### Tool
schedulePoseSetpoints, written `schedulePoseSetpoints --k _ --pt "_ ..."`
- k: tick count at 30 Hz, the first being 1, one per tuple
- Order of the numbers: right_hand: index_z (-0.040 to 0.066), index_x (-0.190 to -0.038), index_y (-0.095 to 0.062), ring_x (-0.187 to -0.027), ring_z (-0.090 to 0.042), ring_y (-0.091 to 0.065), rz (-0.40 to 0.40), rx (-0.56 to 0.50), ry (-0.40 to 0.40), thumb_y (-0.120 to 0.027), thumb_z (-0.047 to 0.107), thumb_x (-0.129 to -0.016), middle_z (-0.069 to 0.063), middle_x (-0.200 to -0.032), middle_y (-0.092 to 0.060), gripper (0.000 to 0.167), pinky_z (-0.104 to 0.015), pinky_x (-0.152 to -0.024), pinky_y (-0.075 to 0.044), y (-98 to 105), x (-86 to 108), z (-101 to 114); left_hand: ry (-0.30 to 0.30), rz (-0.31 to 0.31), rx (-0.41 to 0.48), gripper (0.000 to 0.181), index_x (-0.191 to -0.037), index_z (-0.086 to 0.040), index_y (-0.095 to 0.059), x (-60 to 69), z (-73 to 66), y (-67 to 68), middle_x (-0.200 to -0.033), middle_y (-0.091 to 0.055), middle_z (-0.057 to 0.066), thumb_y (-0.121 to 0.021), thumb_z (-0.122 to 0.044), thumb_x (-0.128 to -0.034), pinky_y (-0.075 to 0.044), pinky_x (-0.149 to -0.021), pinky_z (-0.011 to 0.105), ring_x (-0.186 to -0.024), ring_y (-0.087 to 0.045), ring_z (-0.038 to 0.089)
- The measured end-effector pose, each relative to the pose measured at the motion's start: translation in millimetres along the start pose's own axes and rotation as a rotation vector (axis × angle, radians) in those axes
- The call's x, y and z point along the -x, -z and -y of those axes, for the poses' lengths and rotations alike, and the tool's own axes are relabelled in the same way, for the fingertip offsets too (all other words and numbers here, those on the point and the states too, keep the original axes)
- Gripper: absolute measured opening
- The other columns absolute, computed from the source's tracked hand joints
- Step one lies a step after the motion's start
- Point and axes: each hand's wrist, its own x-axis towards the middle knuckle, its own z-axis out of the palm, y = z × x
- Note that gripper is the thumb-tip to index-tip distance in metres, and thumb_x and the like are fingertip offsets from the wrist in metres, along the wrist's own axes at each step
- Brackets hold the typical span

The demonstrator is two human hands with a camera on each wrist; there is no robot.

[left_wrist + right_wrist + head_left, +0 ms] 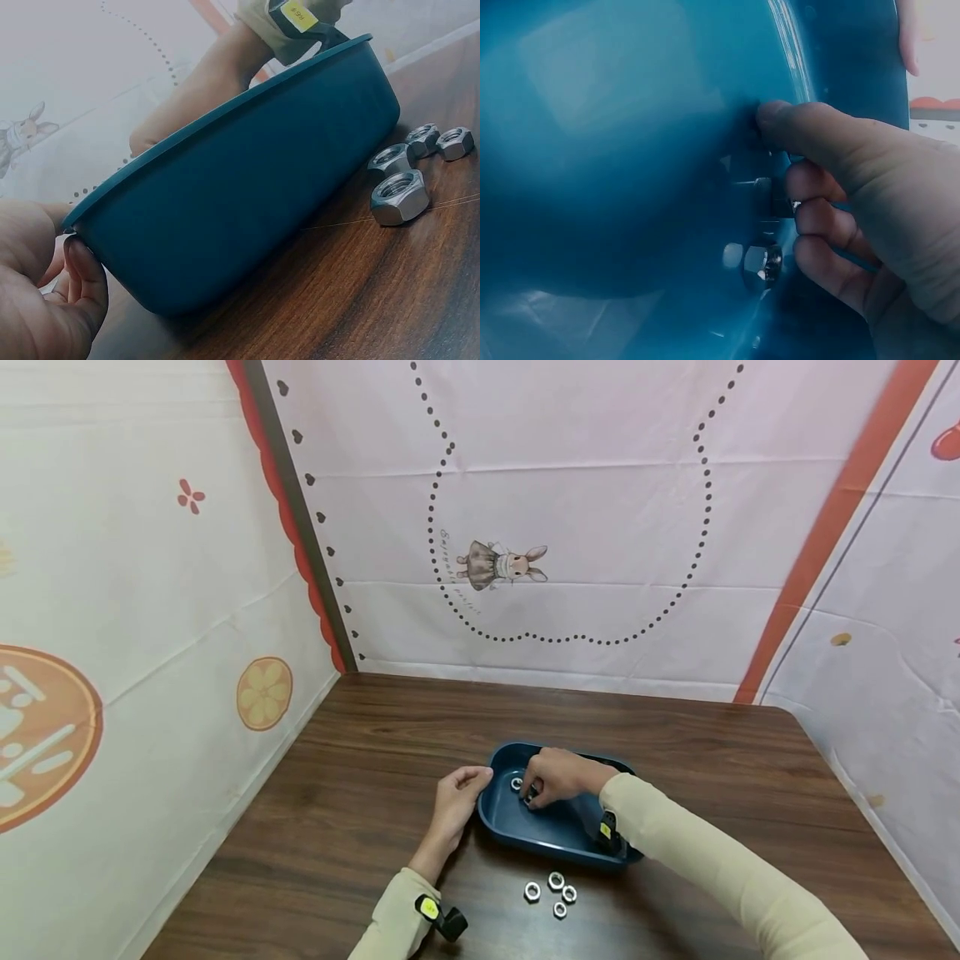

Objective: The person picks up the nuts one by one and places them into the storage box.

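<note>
While the left hand (459,793) pinched the tray (255,187), the right hand (561,774) seemed mid-pickup at the nuts (517,784), couldn't tell if pinching one, so next probably needed a snug squeeze.

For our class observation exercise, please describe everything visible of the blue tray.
The blue tray looks like glossy plastic: rounded corners, sloping walls, thin rim. It stands upright on the wooden table. The left hand holds its left end; the right hand reaches inside, partly hiding it. A metal nut lies within.
</note>
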Motion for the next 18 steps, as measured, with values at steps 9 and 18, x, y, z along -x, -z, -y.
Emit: schedulePoseSetpoints --k 9,18 --pt "0.007 -0.113 -0.078 -0.045 -0.003 -0.043 -0.196 0.054 0.055 -0.077 0.019 -0.093 0.012 -0.052 -0.047 0.024 -0.020 -0.047 -0.032 27 29.5 18 -0.045 -0.008 -0.004 0.035 -0.115 0.002 -0.072 -0.8 -0.5 -0.4 -0.112 -0.072 0.020 -0.072 -0.028 -0.0979 -0.052 -0.072 0.023 -0.093 -0.065 0.018" --pt "0.014 -0.103 -0.080 -0.053 0.002 -0.043 -0.490 0.149 0.015 -0.076 0.021 -0.094 0.016 -0.061 -0.051 0.012 -0.021 -0.050 -0.039 43 85.2 56 -0.029 -0.006 0.020 0.030 -0.111 -0.001 -0.073 -0.3 -1.1 0.5 -0.109 -0.072 0.021 -0.075 -0.026 -0.0948 -0.052 -0.072 0.022 -0.090 -0.065 0.018"
